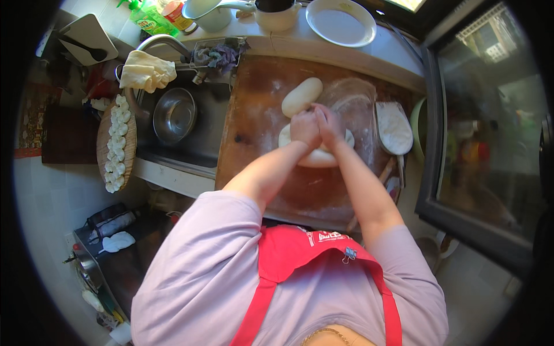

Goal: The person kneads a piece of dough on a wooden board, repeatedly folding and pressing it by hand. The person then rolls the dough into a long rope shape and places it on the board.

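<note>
On a floured wooden board [251, 129], my left hand [305, 129] and my right hand [330, 125] press together on a round piece of white dough [318, 159]. The dough bulges out on both sides of them and towards me. Just beyond my hands lies an oblong dough piece [302, 96], its near end close to my knuckles. My palms and most of my fingertips are hidden, so how far the fingers close on the dough does not show. White flour fills a scoop-shaped container [394, 129] at the board's right edge.
Left of the board is a sink [207, 147] holding a metal bowl [175, 116]; a cloth [147, 71] hangs over the faucet. Garlic bulbs [116, 151] lie on a woven tray. A white plate [341, 22] and pots stand on the back ledge. An open window frame [426, 129] borders the right.
</note>
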